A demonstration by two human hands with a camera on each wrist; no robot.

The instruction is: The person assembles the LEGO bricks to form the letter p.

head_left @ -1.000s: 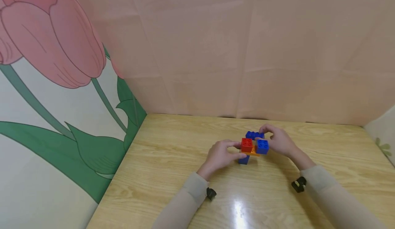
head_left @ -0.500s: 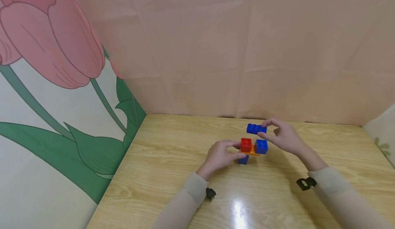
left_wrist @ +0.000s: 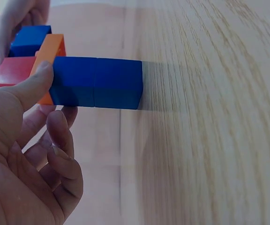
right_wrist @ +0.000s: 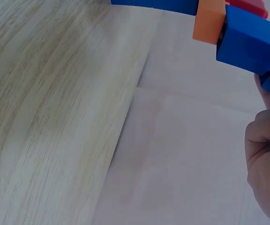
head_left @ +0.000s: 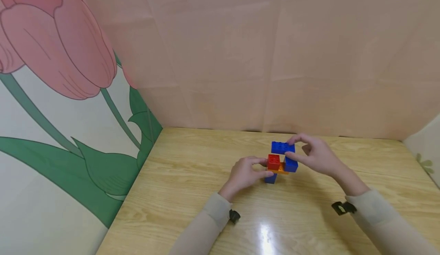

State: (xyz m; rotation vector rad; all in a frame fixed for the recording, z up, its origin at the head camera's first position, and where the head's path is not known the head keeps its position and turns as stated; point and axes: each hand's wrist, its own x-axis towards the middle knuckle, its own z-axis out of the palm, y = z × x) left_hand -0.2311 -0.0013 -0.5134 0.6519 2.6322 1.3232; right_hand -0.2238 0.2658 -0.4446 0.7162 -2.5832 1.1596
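Observation:
A small block build stands on the table: stacked blue bricks [left_wrist: 95, 83] at the bottom, an orange brick [right_wrist: 209, 21] across them, then a red brick [head_left: 273, 162] and a square blue brick [right_wrist: 248, 40] side by side on top. My left hand [head_left: 245, 173] holds the build from the left, its thumb against the orange brick in the left wrist view. Between thumb and forefinger, my right hand [head_left: 319, 155] pinches the right end of a long blue brick [head_left: 280, 147]. That brick sits right at the top of the build; whether it touches the square blue brick is unclear.
The build rests on a wood-grain table [head_left: 178, 194]. Behind it hangs a creased pinkish sheet [head_left: 220, 64] along the table's back edge. A tulip-patterned panel [head_left: 62, 106] borders the left side.
The right hand lifted the long blue brick up, then brought it lower and slightly left, over the build. The left hand and the build stayed nearly still.

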